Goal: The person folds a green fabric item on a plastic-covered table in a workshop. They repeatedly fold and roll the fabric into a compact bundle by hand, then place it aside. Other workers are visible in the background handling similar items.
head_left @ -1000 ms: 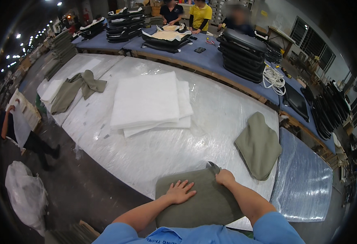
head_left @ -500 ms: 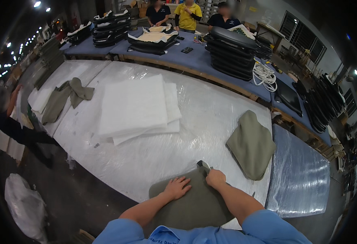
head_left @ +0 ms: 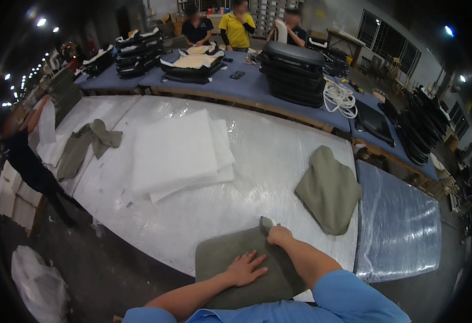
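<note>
An olive cover [head_left: 280, 277] lies at the bottom centre of the frame, on the near edge of a plastic-wrapped white worktop [head_left: 257, 183]. Its top corner is a raised flap; whether there is filling inside cannot be told, and its lower edge is hidden by the person's blue shirt [head_left: 279, 313]. The left grip [head_left: 245, 271] rests flat on the cover, fingers spread, clasping nothing. The right grip [head_left: 279, 235] is closed on the cover beside the flap; its curled fingertips are out of sight.

At lower left, a translucent plastic bag [head_left: 38, 282] sits on the floor; its contents are too blurred to identify. At the top centre, a grey drawer unit [head_left: 265, 19] is partly blocked by people, and what it holds cannot be seen.

A 2nd olive piece [head_left: 330, 191] lies right of centre, and white sheets [head_left: 175, 153] are piled left of centre, the lower ones largely covered. Beyond, a blue worktop [head_left: 241, 89] carries a stack of black cushions [head_left: 292, 81] and a white cord coil [head_left: 339, 99]. 3 people stand behind it, their legs hidden.
</note>
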A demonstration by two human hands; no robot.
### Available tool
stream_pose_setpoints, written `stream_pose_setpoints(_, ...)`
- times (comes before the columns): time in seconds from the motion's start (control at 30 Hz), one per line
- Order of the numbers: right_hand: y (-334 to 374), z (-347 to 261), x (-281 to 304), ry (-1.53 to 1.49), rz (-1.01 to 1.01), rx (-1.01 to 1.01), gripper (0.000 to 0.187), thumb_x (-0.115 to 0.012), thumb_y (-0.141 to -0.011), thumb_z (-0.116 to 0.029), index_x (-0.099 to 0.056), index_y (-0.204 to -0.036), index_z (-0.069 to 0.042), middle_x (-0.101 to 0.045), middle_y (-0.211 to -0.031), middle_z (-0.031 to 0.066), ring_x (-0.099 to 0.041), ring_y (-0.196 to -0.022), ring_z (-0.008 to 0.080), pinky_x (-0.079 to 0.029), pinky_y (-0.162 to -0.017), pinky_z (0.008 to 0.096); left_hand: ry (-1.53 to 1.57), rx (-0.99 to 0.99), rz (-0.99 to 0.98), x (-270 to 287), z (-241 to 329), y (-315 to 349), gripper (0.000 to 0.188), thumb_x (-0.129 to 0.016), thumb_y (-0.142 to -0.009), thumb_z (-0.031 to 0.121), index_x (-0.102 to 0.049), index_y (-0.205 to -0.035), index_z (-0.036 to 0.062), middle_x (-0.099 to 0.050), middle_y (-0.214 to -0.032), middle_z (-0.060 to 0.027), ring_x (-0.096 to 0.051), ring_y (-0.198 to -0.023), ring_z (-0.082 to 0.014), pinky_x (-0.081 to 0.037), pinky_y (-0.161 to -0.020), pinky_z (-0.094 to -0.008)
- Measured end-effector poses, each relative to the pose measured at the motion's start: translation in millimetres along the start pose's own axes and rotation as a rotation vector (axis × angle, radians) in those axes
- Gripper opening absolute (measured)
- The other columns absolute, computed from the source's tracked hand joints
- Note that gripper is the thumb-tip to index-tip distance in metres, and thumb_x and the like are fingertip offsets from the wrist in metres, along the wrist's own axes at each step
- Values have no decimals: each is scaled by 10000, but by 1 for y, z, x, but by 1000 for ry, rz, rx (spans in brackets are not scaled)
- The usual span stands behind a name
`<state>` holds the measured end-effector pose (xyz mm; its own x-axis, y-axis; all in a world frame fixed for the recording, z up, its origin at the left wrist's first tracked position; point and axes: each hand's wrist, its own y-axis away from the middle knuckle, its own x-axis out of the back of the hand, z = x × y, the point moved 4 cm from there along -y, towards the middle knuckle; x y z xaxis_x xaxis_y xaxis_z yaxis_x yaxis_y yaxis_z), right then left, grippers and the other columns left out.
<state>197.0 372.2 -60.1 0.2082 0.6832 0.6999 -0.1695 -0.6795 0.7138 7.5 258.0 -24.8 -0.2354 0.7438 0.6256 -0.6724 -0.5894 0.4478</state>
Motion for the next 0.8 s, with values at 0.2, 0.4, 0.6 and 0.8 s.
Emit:
stream_pose_setpoints(0.2,2,8,-12,-40,27,84,315,-626,-906,-179,-790,-1130,-30,-754,-1202,218,-729,-1150,370,-586,-951,464,37,-60,84,-8,-18,-20,752,-379,-1061,633,-316,-1668,195,-257,-1731,-167,-226,-1599,-385,-175,-1295,-543)
stream_pose_setpoints(0.4,-5,5,-19,-113,99,93,349,-631,-889,-209,-765,-1122,12,-759,-1131,249,-738,-1092,401,-582,-943,502,25,-134,255,-7,-39,-49,660,-487,-1058,498,-410,-1614,151,-360,-1682,-177,-323,-1559,-386,-235,-1272,-567)
stream_pose_setpoints(0.6,-28,35,13,-195,101,183,594,-719,-887,-418,-712,-1251,51,-691,-1283,302,-667,-1216,435,-529,-1039,473,-24,35,343,32,-54,-71,507,-527,-1046,414,-631,-1426,96,-643,-1425,-170,-595,-1333,-338,-449,-1123,-489)
stream_pose_setpoints(0.8,77,135,65,-560,125,464,660,-691,-982,-442,-534,-1534,-119,-668,-1396,170,-651,-1248,299,-495,-1070,416,401,71,345,32,-82,121,448,-591,-1055,397,-698,-1371,99,-597,-1510,-151,-564,-1396,-309,-427,-1160,-422)
